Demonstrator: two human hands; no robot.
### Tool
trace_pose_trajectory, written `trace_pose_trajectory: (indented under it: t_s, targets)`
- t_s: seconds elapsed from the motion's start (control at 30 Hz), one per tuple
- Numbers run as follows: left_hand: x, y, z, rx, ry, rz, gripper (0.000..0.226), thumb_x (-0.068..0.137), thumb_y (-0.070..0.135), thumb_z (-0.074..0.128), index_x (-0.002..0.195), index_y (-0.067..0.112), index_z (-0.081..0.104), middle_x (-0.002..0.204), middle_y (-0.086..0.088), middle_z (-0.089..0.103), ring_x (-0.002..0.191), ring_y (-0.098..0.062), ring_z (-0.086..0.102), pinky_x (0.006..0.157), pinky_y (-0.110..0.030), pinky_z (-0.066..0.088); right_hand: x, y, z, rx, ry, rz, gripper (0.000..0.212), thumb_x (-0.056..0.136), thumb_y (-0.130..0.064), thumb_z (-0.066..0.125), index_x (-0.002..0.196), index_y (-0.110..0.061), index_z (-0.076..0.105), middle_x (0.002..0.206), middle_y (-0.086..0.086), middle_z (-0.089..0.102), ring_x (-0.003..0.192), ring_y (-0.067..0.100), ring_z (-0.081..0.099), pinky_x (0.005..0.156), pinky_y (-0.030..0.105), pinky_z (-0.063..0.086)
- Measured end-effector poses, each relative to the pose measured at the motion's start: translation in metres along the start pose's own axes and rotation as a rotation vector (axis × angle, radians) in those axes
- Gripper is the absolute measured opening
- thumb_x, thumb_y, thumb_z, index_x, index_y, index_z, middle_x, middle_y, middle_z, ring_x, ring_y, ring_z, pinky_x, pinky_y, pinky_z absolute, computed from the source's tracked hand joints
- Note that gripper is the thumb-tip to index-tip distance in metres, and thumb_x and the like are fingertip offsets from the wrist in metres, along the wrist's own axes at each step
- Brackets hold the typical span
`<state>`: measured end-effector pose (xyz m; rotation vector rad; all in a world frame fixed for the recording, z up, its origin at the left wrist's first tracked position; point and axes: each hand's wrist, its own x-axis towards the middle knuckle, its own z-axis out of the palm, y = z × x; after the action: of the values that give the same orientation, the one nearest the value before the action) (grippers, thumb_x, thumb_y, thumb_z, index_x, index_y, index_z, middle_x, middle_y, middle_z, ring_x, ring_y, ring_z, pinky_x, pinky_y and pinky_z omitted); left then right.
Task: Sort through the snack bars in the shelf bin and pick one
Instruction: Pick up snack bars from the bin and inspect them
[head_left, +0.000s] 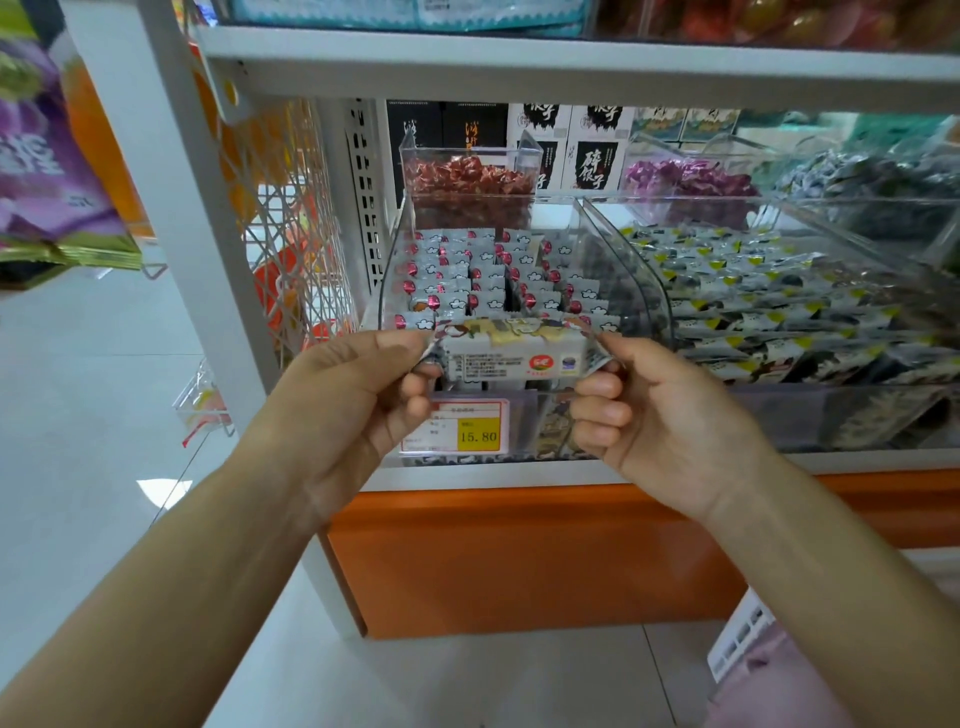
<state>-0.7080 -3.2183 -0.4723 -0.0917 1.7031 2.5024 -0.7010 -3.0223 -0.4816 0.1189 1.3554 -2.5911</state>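
A wrapped snack bar (511, 353), silver-white with printed text and a red logo, is stretched level between both hands in front of the shelf bin. My left hand (358, 400) pinches its left wrapper end and my right hand (654, 405) pinches its right end. Behind it stands the clear plastic shelf bin (613, 244), filled with several rows of like bars (478, 275) in silver wrappers with red dots. A yellow price tag (470, 428) reading 15.80 sits on the bin's front.
A neighbouring clear bin (779, 301) to the right holds bars with yellow and black marks. Smaller bins of red candies (467, 182) and purple candies (685, 179) stand behind. A white shelf post (197, 234) and wire rack (291, 208) stand left; an orange base panel (519, 561) lies below.
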Motion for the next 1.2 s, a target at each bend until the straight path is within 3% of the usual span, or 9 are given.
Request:
trace_pose_trajectory:
  t_s: [0.1, 0.2, 0.33, 0.5, 0.6, 0.77, 0.97, 1.13, 1.2]
  targets:
    - [-0.001, 0.001, -0.004, 0.180, -0.033, 0.080, 0.013, 0.091, 0.009, 0.052, 0.087, 0.008, 0.064, 0.075, -0.011, 0.061, 0.051, -0.006, 0.058, 0.049, -0.015, 0.051, -0.003, 0.004, -0.003, -0.576, 0.055, -0.403, 0.022, 0.099, -0.020, 0.043, 0.078, -0.015, 0.049, 0.053, -0.001, 0.056, 0.043, 0.012, 0.047, 0.041, 0.025, 0.041]
    - [-0.003, 0.003, -0.002, 0.175, -0.061, 0.072, 0.008, 0.090, 0.013, 0.054, 0.092, 0.011, 0.061, 0.089, -0.015, 0.066, 0.060, -0.013, 0.064, 0.055, -0.020, 0.054, -0.002, 0.007, -0.007, -0.766, 0.037, -0.613, 0.020, 0.098, -0.016, 0.043, 0.079, -0.020, 0.049, 0.067, 0.003, 0.067, 0.050, 0.016, 0.057, 0.045, 0.025, 0.048]
    - [-0.006, 0.002, 0.004, 0.230, -0.114, 0.074, 0.021, 0.084, 0.025, 0.056, 0.093, 0.006, 0.059, 0.075, -0.007, 0.071, 0.058, -0.014, 0.065, 0.056, -0.020, 0.055, -0.001, 0.006, -0.009, -0.869, 0.051, -0.655, 0.017, 0.096, -0.011, 0.047, 0.080, -0.015, 0.047, 0.076, 0.012, 0.065, 0.057, 0.020, 0.063, 0.049, 0.029, 0.051]
    - [-0.007, -0.001, 0.001, 0.468, -0.135, 0.174, 0.017, 0.090, 0.016, 0.054, 0.101, 0.010, 0.065, 0.094, -0.012, 0.070, 0.071, -0.016, 0.069, 0.063, -0.021, 0.056, -0.004, 0.006, -0.007, -0.718, 0.013, -0.498, 0.019, 0.093, -0.025, 0.050, 0.089, -0.007, 0.052, 0.079, 0.007, 0.063, 0.065, 0.020, 0.064, 0.053, 0.034, 0.055]
    - [-0.008, -0.002, 0.002, 0.505, -0.175, 0.234, 0.018, 0.088, 0.010, 0.056, 0.104, 0.017, 0.063, 0.100, -0.008, 0.069, 0.079, -0.018, 0.071, 0.067, -0.020, 0.056, -0.005, 0.006, -0.006, -0.810, 0.039, -0.518, 0.018, 0.088, -0.030, 0.056, 0.092, -0.012, 0.057, 0.085, 0.012, 0.064, 0.063, 0.024, 0.063, 0.057, 0.036, 0.057]
    - [-0.008, -0.001, 0.001, 0.500, -0.222, 0.271, 0.023, 0.082, 0.015, 0.060, 0.103, 0.022, 0.060, 0.093, -0.004, 0.072, 0.082, -0.016, 0.071, 0.067, -0.018, 0.055, -0.005, 0.006, -0.006, -0.862, 0.017, -0.546, 0.009, 0.089, -0.021, 0.059, 0.094, -0.019, 0.066, 0.086, -0.001, 0.067, 0.066, 0.023, 0.064, 0.062, 0.036, 0.058]
    - [-0.008, -0.003, 0.001, 0.714, -0.213, 0.368, 0.040, 0.076, 0.024, 0.068, 0.112, 0.039, 0.057, 0.107, 0.003, 0.061, 0.086, -0.015, 0.067, 0.079, -0.030, 0.057, -0.003, 0.007, -0.005, -0.838, 0.070, -0.603, 0.017, 0.088, -0.015, 0.061, 0.073, -0.022, 0.065, 0.072, -0.009, 0.066, 0.066, 0.005, 0.063, 0.059, 0.019, 0.054]
    - [-0.011, -0.005, 0.004, 0.875, -0.208, 0.431, 0.032, 0.079, 0.026, 0.068, 0.106, 0.041, 0.060, 0.095, 0.013, 0.061, 0.090, 0.001, 0.058, 0.077, -0.012, 0.050, -0.002, 0.005, -0.005, -0.946, 0.135, -0.679, 0.021, 0.089, -0.018, 0.060, 0.068, -0.017, 0.062, 0.060, -0.012, 0.060, 0.058, -0.001, 0.056, 0.055, 0.012, 0.043]
    - [-0.012, -0.004, 0.005, 0.856, -0.192, 0.391, 0.021, 0.078, 0.032, 0.067, 0.099, 0.034, 0.064, 0.091, 0.009, 0.065, 0.086, 0.001, 0.060, 0.076, -0.017, 0.051, -0.002, 0.005, -0.005, -0.986, 0.112, -0.691, 0.020, 0.089, -0.018, 0.060, 0.069, -0.015, 0.062, 0.059, -0.014, 0.058, 0.058, -0.001, 0.054, 0.056, 0.011, 0.042]
